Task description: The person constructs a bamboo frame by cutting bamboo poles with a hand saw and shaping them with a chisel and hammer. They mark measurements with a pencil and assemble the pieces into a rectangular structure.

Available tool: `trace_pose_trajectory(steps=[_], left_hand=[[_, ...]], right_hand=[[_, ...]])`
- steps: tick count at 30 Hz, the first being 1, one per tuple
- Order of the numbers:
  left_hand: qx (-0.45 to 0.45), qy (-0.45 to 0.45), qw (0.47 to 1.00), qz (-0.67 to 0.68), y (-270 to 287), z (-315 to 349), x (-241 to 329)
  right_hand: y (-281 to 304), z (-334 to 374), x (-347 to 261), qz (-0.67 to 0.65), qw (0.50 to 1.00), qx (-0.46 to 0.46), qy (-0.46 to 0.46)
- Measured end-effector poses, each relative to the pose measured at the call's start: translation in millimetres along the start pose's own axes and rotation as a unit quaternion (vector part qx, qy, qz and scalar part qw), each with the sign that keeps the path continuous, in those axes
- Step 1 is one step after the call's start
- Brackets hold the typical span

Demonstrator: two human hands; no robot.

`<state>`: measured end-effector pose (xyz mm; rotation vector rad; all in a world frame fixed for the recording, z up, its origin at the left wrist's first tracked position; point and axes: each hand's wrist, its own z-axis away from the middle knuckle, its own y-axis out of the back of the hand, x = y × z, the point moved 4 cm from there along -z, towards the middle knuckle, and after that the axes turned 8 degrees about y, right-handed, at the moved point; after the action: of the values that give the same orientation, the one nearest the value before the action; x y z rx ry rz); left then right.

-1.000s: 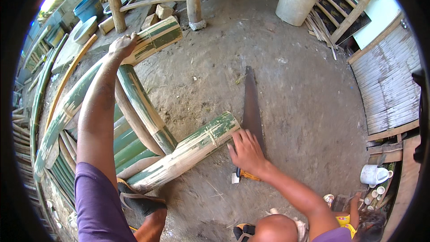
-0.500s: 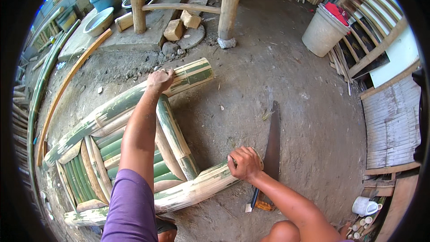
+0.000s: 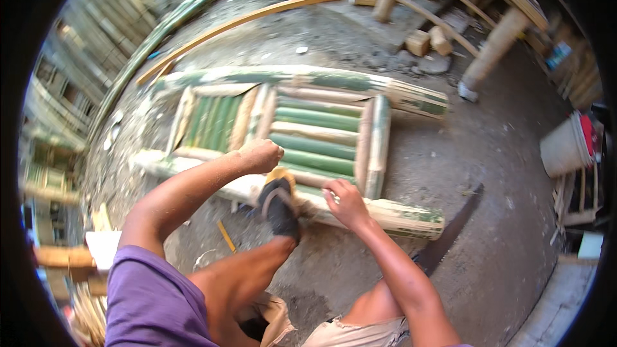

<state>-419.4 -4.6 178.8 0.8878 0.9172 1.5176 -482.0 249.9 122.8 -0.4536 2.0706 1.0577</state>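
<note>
A bamboo frame (image 3: pixel 382 148) with green and pale slats lies on the ground, with a thick split-bamboo pole along each long side. Over its slatted panel hangs my left hand (image 3: pixel 260 155), loosely fisted, with no held thing showing. Beside the near bamboo pole (image 3: pixel 405 217) is my right hand (image 3: pixel 347 204), its fingers bent and apart; whether they touch the pole I cannot tell. My foot in a dark flip-flop (image 3: pixel 280 209) stands at the near pole. To the right lies a handsaw (image 3: pixel 453 231), its handle partly hidden behind my forearm and leg.
A long curved wooden strip (image 3: pixel 244 24) and several bamboo poles (image 3: pixel 186 9) lie at the far left. Wooden blocks (image 3: pixel 418 43) rest near a post (image 3: pixel 498 48). A white bucket (image 3: pixel 565 144) stands at the right. A yellow stick (image 3: pixel 226 236) lies near my leg.
My left hand has let go of the far pole and drawn back over the panel. The right hand has left the near pole's end. My view has swung left; my foot is at the frame.
</note>
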Motion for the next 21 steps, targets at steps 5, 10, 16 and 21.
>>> trace_pose_trajectory(steps=[5, 10, 16, 21], left_hand=[[-0.086, 0.178, 0.980, -0.019, -64, 148, -54], [-0.015, 0.436, 0.885, 0.164, -196, 223, -108], [0.074, 0.653, 0.672, 0.343, -352, 254, -84], [0.160, 0.531, 0.747, 0.368, -278, 239, -72]], right_hand=[[-119, -30, -79, -0.093, 0.993, -0.072, 0.025], [-189, -27, -119, -0.130, 0.977, -0.169, -0.017], [-224, -16, -96, -0.100, 0.964, -0.240, -0.062], [-172, -41, -79, -0.017, 0.965, -0.245, -0.093]])
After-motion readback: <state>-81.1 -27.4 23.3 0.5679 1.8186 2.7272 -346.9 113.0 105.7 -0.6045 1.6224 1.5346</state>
